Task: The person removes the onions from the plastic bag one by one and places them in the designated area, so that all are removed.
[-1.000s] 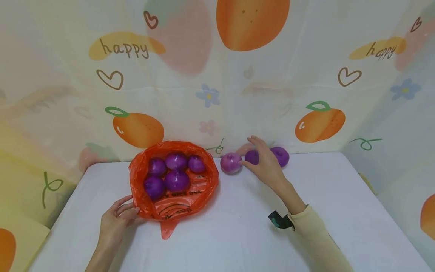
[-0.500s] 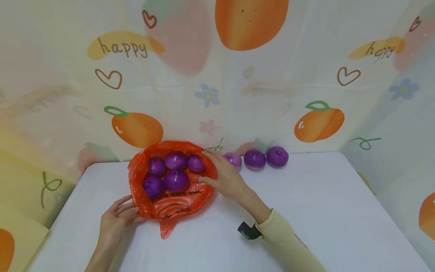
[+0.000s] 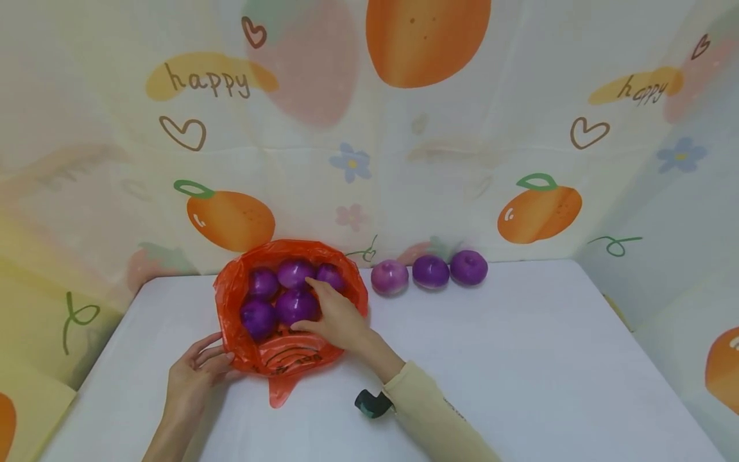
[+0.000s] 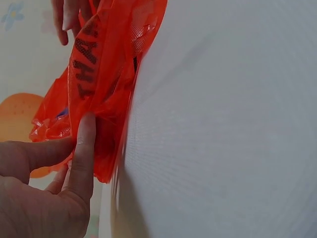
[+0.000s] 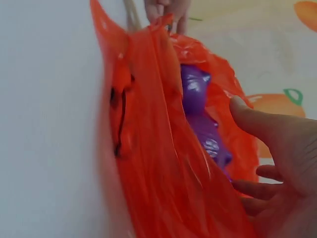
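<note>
A red plastic bag (image 3: 231, 321) stands with its mouth spread wide on the white table. Inside it sit several shiny purple onions (image 3: 259, 319). My left hand (image 3: 193, 378) pinches the bag's near left edge between thumb and fingers, as the left wrist view also shows beside the printed bag wall (image 4: 114, 64). My right hand (image 3: 340, 314) hovers over the right part of the mouth, thumb and fingers spread and holding nothing. It partly hides the onions on that side. In the right wrist view, purple onions (image 5: 195, 89) show just past the right thumb.
Three more onions stand in a row at the table's back edge, right of the bag: a paler one (image 3: 389, 277), a dark one (image 3: 430, 272) and another (image 3: 469, 267). A printed cloth (image 3: 404, 192) hangs right behind the table (image 3: 491, 359).
My right hand has moved left from the onion row, across the bag's right rim, to over the onions in the bag. The left hand has stayed at the bag's edge.
</note>
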Demonstrator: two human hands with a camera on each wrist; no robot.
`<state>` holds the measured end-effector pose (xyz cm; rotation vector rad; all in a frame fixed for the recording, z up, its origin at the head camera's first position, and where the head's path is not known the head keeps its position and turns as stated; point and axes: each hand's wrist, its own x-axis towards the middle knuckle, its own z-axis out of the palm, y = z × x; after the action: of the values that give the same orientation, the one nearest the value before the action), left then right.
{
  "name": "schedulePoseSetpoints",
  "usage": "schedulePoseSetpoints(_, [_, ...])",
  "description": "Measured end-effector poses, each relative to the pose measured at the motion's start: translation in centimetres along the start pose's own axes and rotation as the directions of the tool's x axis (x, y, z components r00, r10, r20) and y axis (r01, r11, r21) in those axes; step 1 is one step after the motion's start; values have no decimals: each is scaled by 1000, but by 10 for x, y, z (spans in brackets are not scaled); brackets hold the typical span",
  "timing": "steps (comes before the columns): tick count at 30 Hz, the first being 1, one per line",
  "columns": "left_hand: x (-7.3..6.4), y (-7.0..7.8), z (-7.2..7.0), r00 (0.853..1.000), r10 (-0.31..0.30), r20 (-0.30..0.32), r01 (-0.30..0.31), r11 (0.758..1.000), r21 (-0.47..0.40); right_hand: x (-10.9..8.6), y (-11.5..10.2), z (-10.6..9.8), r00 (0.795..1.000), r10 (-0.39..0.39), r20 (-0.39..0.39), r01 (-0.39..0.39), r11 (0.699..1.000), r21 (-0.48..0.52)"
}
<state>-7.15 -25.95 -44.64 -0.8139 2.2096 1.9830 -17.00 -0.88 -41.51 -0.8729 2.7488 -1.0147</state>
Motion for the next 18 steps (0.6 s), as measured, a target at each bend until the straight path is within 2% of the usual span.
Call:
schedulePoseSetpoints(3, [0, 0, -1, 1000, 11, 0, -11, 1000, -12, 4, -1, 8, 999, 52, 12, -53, 996, 65])
schedulePoseSetpoints(12, [0, 0, -3, 999, 32, 29, -31, 999, -21, 16, -1, 33, 981, 188, -41, -184, 978, 97])
schedulePoseSetpoints(18, [-1, 2, -3, 999, 48, 19, -47, 998, -37, 22, -5, 42, 977, 205, -56, -201, 977, 72])
